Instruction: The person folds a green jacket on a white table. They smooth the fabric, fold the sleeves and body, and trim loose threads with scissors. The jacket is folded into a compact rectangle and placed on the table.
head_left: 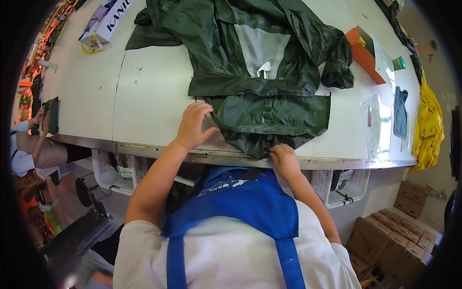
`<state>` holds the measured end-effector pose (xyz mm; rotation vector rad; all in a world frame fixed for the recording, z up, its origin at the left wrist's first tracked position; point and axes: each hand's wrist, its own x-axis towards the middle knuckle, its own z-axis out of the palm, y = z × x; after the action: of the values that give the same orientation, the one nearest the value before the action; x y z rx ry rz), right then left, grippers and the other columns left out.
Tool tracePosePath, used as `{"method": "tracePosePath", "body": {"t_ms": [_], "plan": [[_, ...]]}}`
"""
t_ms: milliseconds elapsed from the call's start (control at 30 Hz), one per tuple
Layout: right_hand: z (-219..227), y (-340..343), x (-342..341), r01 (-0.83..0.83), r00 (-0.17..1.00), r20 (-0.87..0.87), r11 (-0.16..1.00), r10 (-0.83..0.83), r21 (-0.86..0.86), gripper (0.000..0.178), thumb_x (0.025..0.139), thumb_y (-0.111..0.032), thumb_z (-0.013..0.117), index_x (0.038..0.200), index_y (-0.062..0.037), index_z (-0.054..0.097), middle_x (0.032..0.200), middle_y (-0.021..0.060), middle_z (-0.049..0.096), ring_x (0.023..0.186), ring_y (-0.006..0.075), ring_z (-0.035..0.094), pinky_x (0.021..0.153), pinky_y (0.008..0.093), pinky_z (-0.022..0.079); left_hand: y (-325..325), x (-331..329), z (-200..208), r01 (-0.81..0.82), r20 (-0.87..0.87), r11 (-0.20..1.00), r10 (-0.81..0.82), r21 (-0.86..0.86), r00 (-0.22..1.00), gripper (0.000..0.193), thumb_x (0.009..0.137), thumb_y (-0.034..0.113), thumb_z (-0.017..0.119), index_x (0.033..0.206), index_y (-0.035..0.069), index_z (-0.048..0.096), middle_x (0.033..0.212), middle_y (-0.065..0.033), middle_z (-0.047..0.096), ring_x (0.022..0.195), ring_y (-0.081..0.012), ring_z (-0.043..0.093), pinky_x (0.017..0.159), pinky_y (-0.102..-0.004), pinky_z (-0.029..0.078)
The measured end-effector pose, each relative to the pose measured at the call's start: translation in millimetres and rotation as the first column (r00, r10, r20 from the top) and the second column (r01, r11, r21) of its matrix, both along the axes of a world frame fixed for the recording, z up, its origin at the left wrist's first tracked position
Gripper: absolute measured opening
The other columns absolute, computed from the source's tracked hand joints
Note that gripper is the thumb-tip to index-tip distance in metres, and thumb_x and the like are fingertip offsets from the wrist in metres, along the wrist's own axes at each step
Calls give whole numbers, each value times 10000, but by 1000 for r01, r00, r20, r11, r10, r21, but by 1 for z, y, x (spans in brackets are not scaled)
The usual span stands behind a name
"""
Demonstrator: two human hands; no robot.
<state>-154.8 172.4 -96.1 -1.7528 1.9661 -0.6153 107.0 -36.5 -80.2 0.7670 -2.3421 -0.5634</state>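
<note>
A dark green rain jacket (pixel 207 58) lies spread on the white table, with a pale mesh panel (pixel 262 45) showing in its middle. Its hood-like lower part (pixel 274 113) reaches toward me, near the table's front edge. My left hand (pixel 194 126) is open beside the left edge of that part, thumb and fingers apart, holding nothing. At the near end of the same part, my right hand (pixel 286 160) has its fingers closed on the green fabric. The fingertips there are partly hidden.
An orange box (pixel 368 55), papers (pixel 369 120), a blue-grey cloth (pixel 400 111) and yellow fabric (pixel 428 120) are at the right. A white box (pixel 106 26) stands far left. White baskets (pixel 113 176) hang below the table edge. Another person works at the left end.
</note>
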Motion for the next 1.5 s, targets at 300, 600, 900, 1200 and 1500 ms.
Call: {"method": "tracePosePath", "body": {"t_ms": [300, 600, 900, 1200, 1500], "plan": [[78, 2, -26, -228, 972, -83, 967, 220, -114, 118, 699, -52, 669, 788, -67, 593, 909, 63, 559, 927, 275, 542, 945, 447, 400, 0, -23, 6, 189, -118, 953, -165, 237, 979, 393, 632, -134, 563, 969, 56, 631, 1091, -115, 594, 1082, -317, 527, 899, -378, 450], [60, 17, -25, -383, 903, -126, 903, 410, 193, 75, 721, -122, 665, 768, -85, 619, 1249, 121, 510, 1292, 345, 387, 1102, 514, 265, -36, 46, -18, 115, 473, 955, -237, 273, 849, 197, 700, 50, 587, 878, 40, 671, 881, -96, 586, 922, -302, 531, 815, -367, 464], [30, -5, 8, -242, 970, 17, 953, 243, 183, 441, 822, -280, 638, 1216, -111, 538, 1271, 103, 519, 1120, 301, 501, 962, 449, 385, -22, -3, -7, -214, 669, 912, -84, 350, 739, 301, 719, 200, 710, 1003, 150, 623, 1048, -56, 589, 1055, -255, 483, 836, -425, 343], [25, -25, -52, 249, 918, -243, 933, -312, -259, 443, 751, -179, 730, 1154, -101, 563, 1133, 73, 597, 1214, 286, 455, 1026, 462, 286, 66, -66, -21, 302, 181, 935, -335, 189, 925, 313, 747, 216, 698, 1017, 66, 646, 1033, -95, 623, 994, -277, 573, 883, -388, 454], [0, -59, -81, 342, 867, -319, 923, -382, -177, 96, 828, -146, 618, 906, -97, 591, 959, 51, 582, 954, 281, 527, 894, 422, 374, 81, -60, -21, 183, 582, 933, -338, 309, 739, 840, 664, 570, 723, 1408, 409, 367, 1558, -97, 102, 1421, -414, 4, 1009, -746, 3]]}}
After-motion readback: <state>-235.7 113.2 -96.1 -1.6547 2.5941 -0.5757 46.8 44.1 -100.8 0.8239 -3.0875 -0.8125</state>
